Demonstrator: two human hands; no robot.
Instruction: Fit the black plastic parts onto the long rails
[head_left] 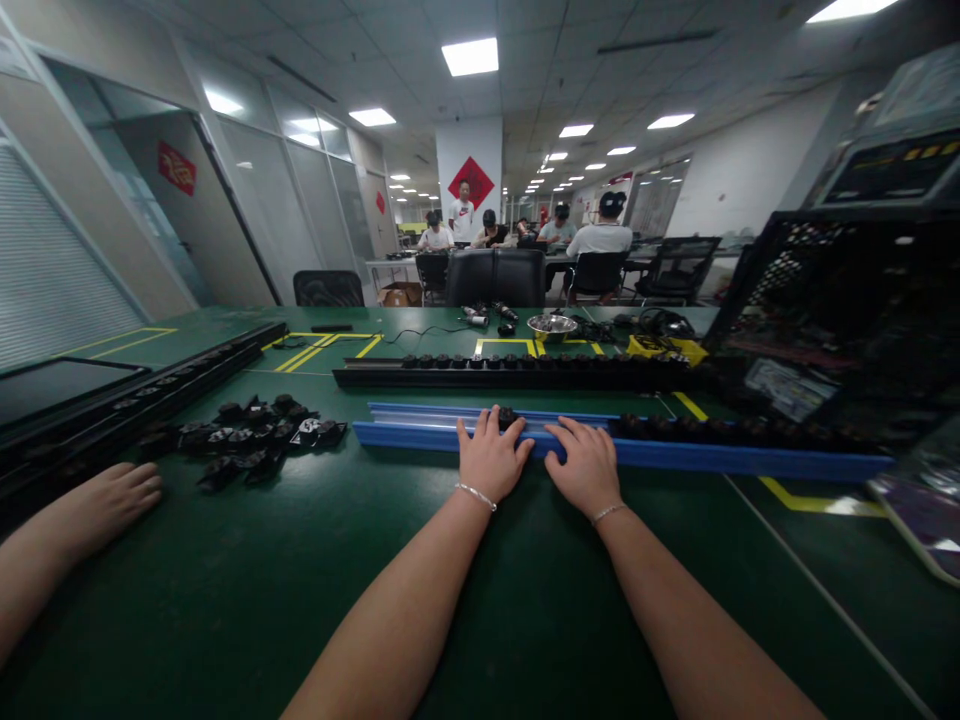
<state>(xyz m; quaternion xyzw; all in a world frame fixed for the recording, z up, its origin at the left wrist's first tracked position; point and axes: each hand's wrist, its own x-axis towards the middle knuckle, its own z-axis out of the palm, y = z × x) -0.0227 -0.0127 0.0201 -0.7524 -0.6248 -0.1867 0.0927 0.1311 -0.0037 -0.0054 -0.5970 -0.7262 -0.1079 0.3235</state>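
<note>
A long blue rail (pixel 420 437) with a channel runs across the green table in front of me. My left hand (pixel 489 462) rests over its near edge, fingers spread, close to a small black part (pixel 507 415) in the channel; whether the fingertips touch that part I cannot tell. Just to the right, my right hand (pixel 586 468) lies on the rail's near edge with its fingers stretched forward. Right of this hand, a row of several black parts (pixel 697 428) sits in the channel.
Another person's hand (pixel 120 500) rests at the left, near a pile of black parts (pixel 255 435). Behind the blue rail lies a black rail (pixel 510 378) holding similar parts. Further back are a metal bowl (pixel 552 326) and a yellow tray (pixel 667 350). A dark rack (pixel 840 320) stands right.
</note>
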